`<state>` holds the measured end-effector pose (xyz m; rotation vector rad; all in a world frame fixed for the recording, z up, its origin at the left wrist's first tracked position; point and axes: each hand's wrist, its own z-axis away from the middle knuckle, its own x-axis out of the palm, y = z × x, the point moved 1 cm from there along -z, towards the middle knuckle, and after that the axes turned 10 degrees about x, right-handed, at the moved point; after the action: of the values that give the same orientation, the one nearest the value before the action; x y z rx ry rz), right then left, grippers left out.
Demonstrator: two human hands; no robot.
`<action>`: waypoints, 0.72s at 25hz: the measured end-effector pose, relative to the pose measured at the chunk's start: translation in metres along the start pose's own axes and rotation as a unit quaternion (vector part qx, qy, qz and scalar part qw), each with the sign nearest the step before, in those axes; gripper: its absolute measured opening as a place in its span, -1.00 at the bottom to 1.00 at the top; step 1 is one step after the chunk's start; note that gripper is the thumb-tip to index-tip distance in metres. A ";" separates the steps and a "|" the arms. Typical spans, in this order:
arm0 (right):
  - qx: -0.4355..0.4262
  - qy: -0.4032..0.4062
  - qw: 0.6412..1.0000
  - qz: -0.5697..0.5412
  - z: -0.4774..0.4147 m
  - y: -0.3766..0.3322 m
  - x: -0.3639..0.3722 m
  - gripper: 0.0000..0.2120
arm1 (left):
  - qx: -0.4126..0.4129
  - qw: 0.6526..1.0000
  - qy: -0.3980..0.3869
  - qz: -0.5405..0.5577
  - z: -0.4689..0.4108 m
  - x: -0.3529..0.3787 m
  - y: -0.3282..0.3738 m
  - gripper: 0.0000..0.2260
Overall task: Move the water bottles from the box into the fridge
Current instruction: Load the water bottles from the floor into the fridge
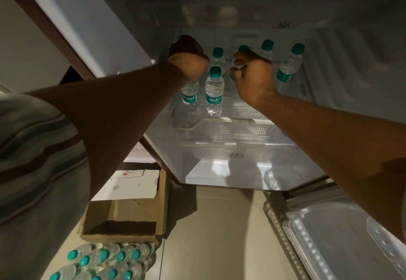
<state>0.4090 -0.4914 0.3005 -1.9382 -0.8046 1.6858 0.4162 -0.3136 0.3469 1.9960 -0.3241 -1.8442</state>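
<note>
Inside the open fridge [241, 143], six water bottles [214, 91] with green caps show on the shelf. The left hand [189, 64] is wrapped around one bottle's top. The right hand [252, 75] grips another. More bottles lie in the box [123, 218] on the floor.

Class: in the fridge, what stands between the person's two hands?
Head view: two clear plastic water bottles with green caps, one behind the other, between left hand and right hand.

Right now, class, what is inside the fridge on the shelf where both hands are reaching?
Green-capped Bisleri water bottles stand on the fridge shelf. The left hand and right hand each cover part of a bottle, so an exact count is hidden.
</note>
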 end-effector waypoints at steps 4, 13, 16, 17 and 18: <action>-0.022 -0.011 0.994 0.105 -0.017 0.002 -0.020 -0.61 | 0.033 0.999 0.017 0.021 -0.019 0.007 0.015 -0.60; -0.011 -0.115 0.981 0.153 -0.057 0.016 -0.021 -0.49 | 0.072 0.995 -0.033 -0.054 -0.049 0.033 0.032 -0.47; -0.039 -0.114 0.979 0.166 -0.056 0.021 -0.019 -0.47 | 0.068 0.993 -0.047 -0.079 -0.050 0.035 0.036 -0.48; -0.041 -0.105 0.977 0.180 -0.056 0.022 -0.019 -0.48 | 0.071 0.993 -0.048 -0.078 -0.048 0.035 0.039 -0.49; -0.037 -0.098 0.975 0.196 -0.056 0.023 -0.019 -0.50 | 0.074 0.993 -0.052 -0.075 -0.046 0.035 0.042 -0.49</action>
<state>0.4656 -0.5191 0.3077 -2.1091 -0.5847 2.1313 0.4696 -0.3604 0.3365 2.0769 -0.3594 -2.0773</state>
